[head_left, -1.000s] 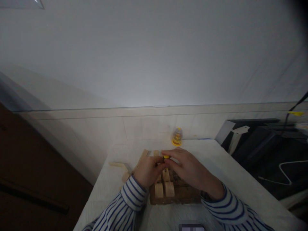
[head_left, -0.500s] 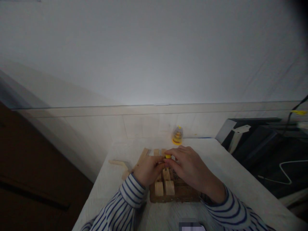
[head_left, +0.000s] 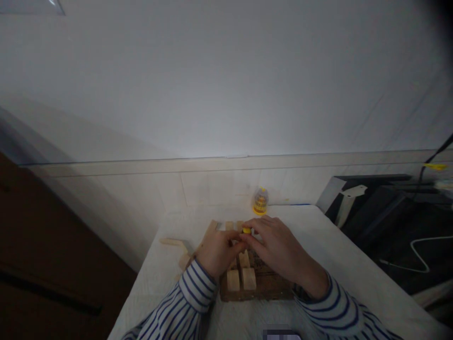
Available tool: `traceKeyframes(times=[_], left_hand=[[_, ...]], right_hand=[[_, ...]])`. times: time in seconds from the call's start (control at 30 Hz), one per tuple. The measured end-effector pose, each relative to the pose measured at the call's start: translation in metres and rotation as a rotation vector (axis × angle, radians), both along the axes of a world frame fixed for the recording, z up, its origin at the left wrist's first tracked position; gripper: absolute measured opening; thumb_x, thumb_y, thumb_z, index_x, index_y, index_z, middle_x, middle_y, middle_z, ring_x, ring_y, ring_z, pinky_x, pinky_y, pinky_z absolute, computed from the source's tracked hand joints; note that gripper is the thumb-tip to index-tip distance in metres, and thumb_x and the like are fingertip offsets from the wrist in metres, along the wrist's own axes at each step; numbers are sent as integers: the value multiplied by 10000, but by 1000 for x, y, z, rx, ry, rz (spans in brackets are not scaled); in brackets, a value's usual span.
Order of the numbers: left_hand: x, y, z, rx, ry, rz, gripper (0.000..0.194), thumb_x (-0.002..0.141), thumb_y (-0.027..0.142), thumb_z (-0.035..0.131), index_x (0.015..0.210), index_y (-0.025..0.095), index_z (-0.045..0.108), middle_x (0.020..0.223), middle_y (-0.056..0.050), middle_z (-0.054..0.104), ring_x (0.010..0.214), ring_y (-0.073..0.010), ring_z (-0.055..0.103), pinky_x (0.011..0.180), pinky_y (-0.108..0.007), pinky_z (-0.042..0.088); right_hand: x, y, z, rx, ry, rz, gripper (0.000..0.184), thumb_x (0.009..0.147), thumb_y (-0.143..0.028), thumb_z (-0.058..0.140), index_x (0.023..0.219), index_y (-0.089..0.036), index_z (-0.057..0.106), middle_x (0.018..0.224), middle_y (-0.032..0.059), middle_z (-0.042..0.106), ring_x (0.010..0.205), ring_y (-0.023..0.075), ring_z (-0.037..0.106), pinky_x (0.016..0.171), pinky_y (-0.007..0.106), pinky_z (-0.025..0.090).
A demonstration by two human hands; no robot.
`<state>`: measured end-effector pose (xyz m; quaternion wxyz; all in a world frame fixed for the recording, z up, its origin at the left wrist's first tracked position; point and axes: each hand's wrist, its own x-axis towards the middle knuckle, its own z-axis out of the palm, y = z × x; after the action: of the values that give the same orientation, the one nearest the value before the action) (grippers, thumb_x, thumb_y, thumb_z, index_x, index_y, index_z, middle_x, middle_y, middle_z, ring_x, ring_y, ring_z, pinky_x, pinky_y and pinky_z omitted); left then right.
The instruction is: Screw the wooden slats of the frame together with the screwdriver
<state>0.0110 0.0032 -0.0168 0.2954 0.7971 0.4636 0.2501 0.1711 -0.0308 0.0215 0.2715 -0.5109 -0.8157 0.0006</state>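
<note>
My right hand [head_left: 278,243] pinches a small screwdriver by its yellow top [head_left: 247,230]; the fingers hide its shaft. From the left, my left hand [head_left: 217,248] brings its closed thumb and forefinger against the same spot, and what they grip is hidden. Both hands are over a wooden assembly with pale strips and two end blocks [head_left: 249,278]. Beneath it lies a brown board [head_left: 271,286] with dark markings, partly covered by my right hand.
A clear dome-shaped case with a yellow base [head_left: 260,203] stands at the back of the white table [head_left: 170,293]. Left of my hands lie loose pale wooden pieces [head_left: 173,243]. Dark flat panels [head_left: 392,222] and a white cable [head_left: 412,255] are off the right edge.
My right fingers and the yellow top have shifted very slightly to the right. Both hands stay together over the wooden assembly.
</note>
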Motion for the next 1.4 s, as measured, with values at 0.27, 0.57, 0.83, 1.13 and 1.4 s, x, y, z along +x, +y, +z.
traceKeyframes(times=[0.27, 0.57, 0.83, 1.13, 1.4], left_hand=[[-1, -1, 6, 23, 18, -34, 257, 795, 340, 515, 829, 167, 703, 672, -29, 651, 610, -140, 553, 565, -225, 386], [0, -1, 9, -8, -13, -84, 256, 809, 327, 522, 841, 147, 702, 683, -38, 662, 614, -140, 553, 587, -220, 410], [-2, 0, 7, 73, -56, -193, 216, 839, 282, 500, 877, 176, 683, 750, -14, 660, 676, -128, 559, 619, -202, 410], [-5, 0, 11, 89, -26, -251, 219, 853, 260, 468, 862, 177, 670, 691, -1, 629, 639, -126, 540, 613, -207, 411], [0, -3, 8, 94, 22, -68, 218, 795, 325, 543, 885, 190, 690, 630, 1, 612, 585, -127, 523, 544, -209, 371]], right_hand=[[2, 0, 3, -79, 157, 143, 283, 849, -217, 483, 1115, -176, 568, 1044, 66, 648, 961, 181, 569, 855, 350, 435], [2, 1, 4, -47, 36, 107, 233, 855, -223, 492, 1049, -211, 621, 973, 34, 678, 893, 190, 586, 805, 363, 421], [0, -1, 3, -17, -31, 39, 193, 858, -256, 501, 1002, -182, 606, 900, 41, 667, 868, 186, 577, 775, 337, 409], [-5, -5, 6, 7, -110, -15, 129, 856, -280, 499, 871, -178, 578, 796, 37, 635, 790, 196, 561, 701, 331, 391], [-3, -1, 1, -12, -44, -3, 142, 849, -294, 512, 911, -193, 589, 834, 33, 652, 817, 201, 574, 726, 352, 407]])
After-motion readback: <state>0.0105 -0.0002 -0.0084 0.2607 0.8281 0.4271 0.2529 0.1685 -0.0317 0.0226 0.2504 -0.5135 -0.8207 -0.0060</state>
